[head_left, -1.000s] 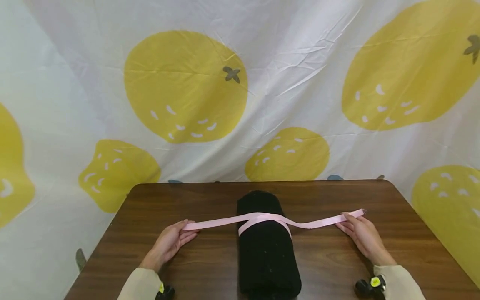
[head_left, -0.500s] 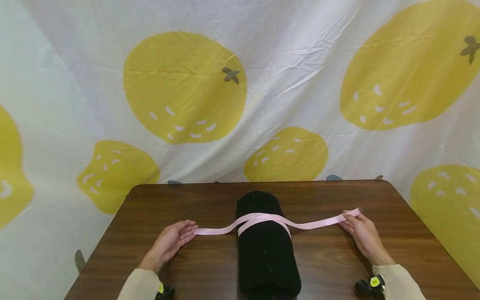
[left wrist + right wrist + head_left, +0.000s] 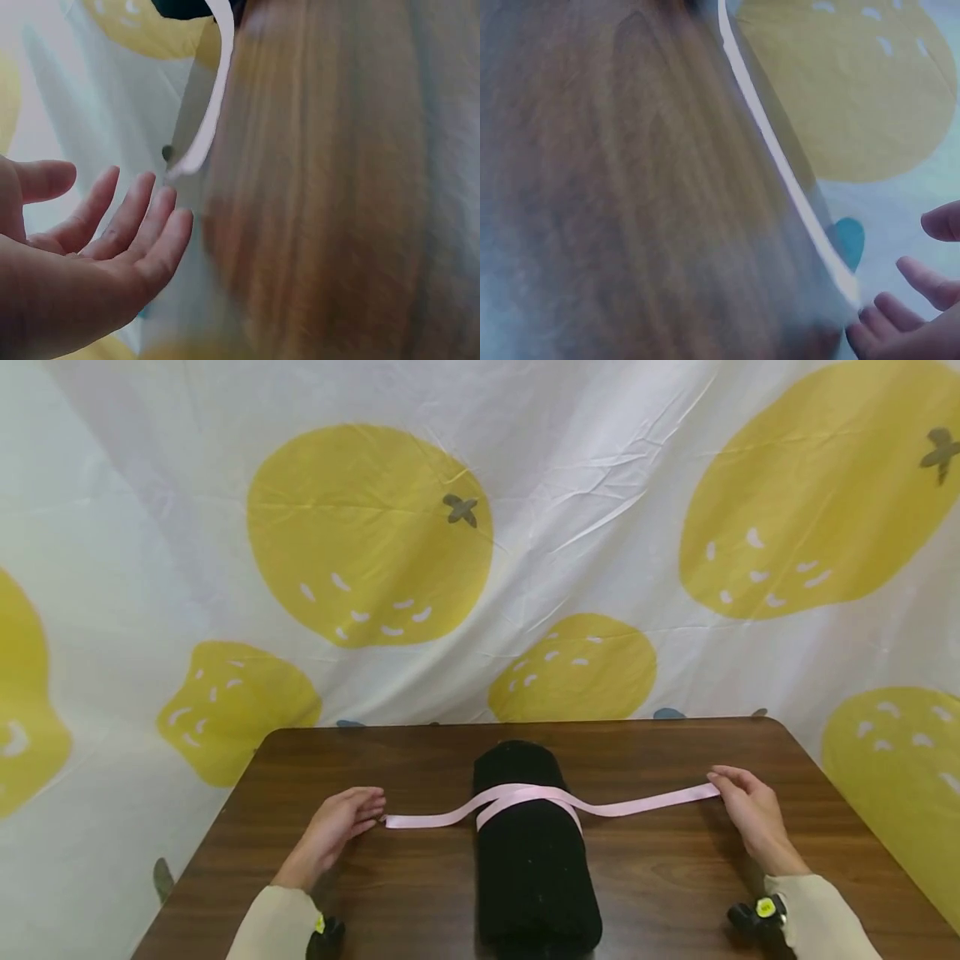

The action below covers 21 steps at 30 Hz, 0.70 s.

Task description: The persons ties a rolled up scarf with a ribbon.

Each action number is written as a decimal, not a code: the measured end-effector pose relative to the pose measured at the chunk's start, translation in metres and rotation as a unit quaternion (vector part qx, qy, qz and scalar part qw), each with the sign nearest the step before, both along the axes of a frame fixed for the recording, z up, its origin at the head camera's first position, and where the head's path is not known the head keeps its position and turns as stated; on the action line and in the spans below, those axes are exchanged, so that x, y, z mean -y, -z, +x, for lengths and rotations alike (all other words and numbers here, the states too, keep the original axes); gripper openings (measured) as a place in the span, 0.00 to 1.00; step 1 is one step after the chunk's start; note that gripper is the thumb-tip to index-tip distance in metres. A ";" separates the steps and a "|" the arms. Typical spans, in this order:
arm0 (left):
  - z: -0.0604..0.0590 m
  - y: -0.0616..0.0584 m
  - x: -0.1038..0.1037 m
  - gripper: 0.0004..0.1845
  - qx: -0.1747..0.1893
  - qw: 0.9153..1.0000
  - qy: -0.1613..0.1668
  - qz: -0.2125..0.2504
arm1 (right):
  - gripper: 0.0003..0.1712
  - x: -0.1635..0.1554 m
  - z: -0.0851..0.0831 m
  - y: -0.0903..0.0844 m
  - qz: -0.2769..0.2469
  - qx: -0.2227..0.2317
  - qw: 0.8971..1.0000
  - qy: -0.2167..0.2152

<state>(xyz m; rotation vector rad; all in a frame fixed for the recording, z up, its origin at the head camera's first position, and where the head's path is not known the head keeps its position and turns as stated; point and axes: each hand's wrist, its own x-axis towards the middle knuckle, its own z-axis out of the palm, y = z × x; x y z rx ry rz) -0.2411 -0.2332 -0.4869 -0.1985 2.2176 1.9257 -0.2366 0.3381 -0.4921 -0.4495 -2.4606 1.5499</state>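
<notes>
A black rolled cloth [image 3: 534,860] lies lengthwise in the middle of the brown table [image 3: 390,760]. A pink ribbon [image 3: 525,795] goes round it and crosses on top, with one end trailing to each side. My left hand [image 3: 352,814] hovers by the ribbon's left end, which lies on the table. In the left wrist view this hand [image 3: 112,225] has straight, spread fingers, and the ribbon [image 3: 214,97] ends just beyond them, not held. My right hand [image 3: 738,797] is at the right end. There the fingers [image 3: 907,300] are relaxed, with the thumb apart, beside the ribbon [image 3: 780,157].
A white backdrop cloth [image 3: 585,485] printed with large yellow fruits hangs right behind the table's far edge. The table's rounded corners lie at the far left and far right. Bare wood shows on both sides of the roll.
Both hands have released the ribbon ends. The left end has sagged onto the table, and the right hand has shifted a little to the right and farther away.
</notes>
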 end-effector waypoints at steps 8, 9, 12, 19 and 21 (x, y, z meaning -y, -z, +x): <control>-0.007 -0.018 -0.036 0.19 -0.056 0.994 -0.003 -0.091 | 0.22 0.025 -0.010 -0.014 0.121 -0.091 0.987 -0.057; -0.008 -0.019 -0.041 0.18 -0.060 0.993 0.000 -0.097 | 0.22 0.029 -0.011 -0.016 0.124 -0.101 0.985 -0.067; -0.010 -0.021 -0.056 0.16 -0.084 0.989 0.012 -0.121 | 0.20 0.044 -0.013 -0.021 0.121 -0.118 0.981 -0.098; -0.013 -0.027 -0.083 0.13 -0.145 0.975 0.039 -0.162 | 0.19 0.080 -0.019 -0.029 0.086 -0.106 0.977 -0.167; -0.013 -0.030 -0.090 0.12 -0.154 0.975 0.051 -0.155 | 0.18 0.090 -0.021 -0.030 0.060 -0.096 0.975 -0.189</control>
